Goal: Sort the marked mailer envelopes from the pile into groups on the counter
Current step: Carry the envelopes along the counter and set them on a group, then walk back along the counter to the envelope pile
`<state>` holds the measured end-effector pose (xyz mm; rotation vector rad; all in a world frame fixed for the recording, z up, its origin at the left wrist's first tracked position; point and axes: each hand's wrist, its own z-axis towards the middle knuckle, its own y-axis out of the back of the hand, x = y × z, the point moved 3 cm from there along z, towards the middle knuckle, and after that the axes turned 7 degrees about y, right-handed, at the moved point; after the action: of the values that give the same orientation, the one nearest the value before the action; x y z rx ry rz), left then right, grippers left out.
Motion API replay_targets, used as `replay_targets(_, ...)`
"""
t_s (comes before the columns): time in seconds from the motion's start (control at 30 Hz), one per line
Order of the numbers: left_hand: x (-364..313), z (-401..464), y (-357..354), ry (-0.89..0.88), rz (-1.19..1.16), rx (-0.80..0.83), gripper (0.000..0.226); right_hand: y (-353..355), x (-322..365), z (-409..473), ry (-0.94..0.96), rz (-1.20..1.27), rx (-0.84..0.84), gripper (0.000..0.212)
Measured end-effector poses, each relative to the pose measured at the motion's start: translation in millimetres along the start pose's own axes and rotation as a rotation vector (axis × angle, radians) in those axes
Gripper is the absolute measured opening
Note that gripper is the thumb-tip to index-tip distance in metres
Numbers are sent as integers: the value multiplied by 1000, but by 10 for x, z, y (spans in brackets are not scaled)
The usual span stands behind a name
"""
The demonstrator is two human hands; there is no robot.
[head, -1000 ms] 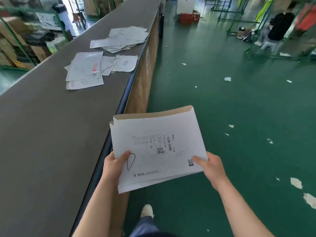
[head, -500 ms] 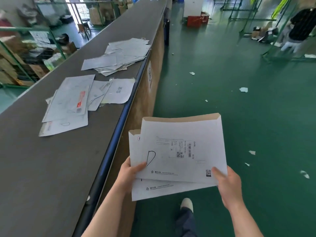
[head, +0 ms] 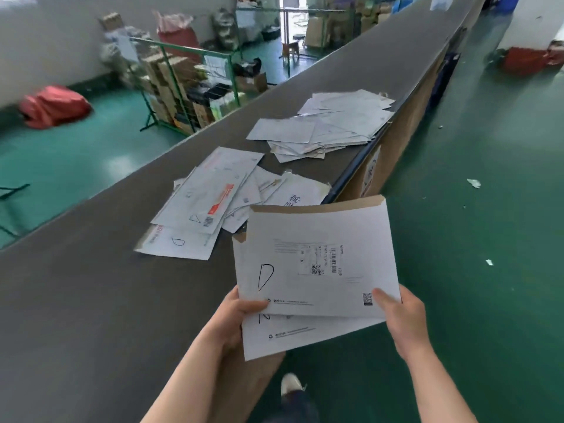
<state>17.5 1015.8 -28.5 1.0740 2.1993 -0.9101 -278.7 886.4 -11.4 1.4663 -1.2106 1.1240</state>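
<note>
We are now standing closer to the D-marked group by the bench edge; left hand and right hand fingers are pinching two D envelopes, with the far pile waiting unsorted.

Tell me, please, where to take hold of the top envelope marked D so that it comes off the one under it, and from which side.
Take the top envelope at its lower right corner, coming from the right, where the right hand already pinches it. There it sticks out past the lower envelope, so probably only one sheet gets caught. The left hand can keep the lower one.
</note>
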Motion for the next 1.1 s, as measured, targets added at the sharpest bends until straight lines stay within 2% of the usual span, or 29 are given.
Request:
replay_targets(0.1, -312, 281, 147, -11, -70, -3, 74, -437, 151, 536, -12, -13, 51, 20)
replay_targets(0.27, -680, 532, 429, -67, -226, -86, 62, -1020, 560, 1278, 13, -20, 114, 19)
replay_targets(0.4, -794, 608, 702, -94, -277, -364, 40, -1616, 561, 1717, -4, -56, 233, 19)
replay_targets(0.6, -640, 570, 1052, -80, -392, -734, 42, -2251, 321, 2430, -52, -91, 420, 19)
replay_targets(0.77, -533, 494, 863, -67, -513, -969, 36, -2699, 510, 3155, -136, 1, 527, 26)
replay_targets(1.0, -652, 751, 233, -42, -535, -1017, 36, -3449, 1028, 3850, -140, 124, 668, 14)
replay_targets(1.1, -706, 800, 81, -4, -508, -1014, 36, -3653, 982, 4116, -151, 33, 766, 31)
